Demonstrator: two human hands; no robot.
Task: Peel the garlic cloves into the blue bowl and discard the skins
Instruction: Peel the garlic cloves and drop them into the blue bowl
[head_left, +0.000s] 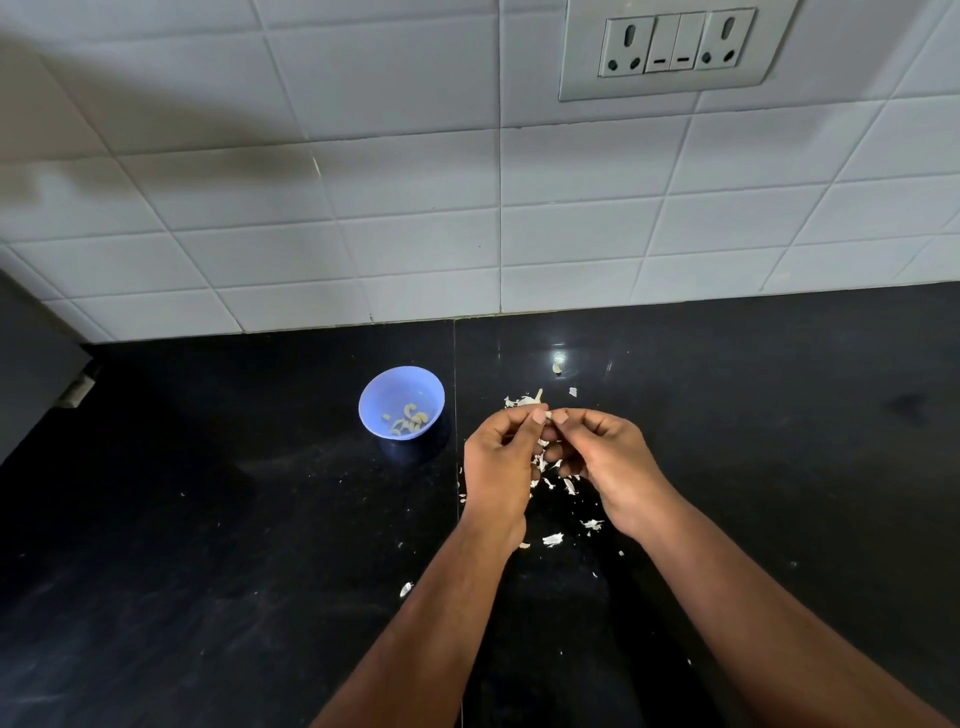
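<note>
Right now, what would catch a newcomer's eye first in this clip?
The two hands, left hand and right hand, pinching something small together over the black counter. Left of them stands the blue bowl with peeled cloves; white skins lie scattered beneath.

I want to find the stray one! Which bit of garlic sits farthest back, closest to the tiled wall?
The small lone piece on the black counter, beside the bright light reflection. It lies beyond the hands and the scattered skins, nearest the wall.
</note>
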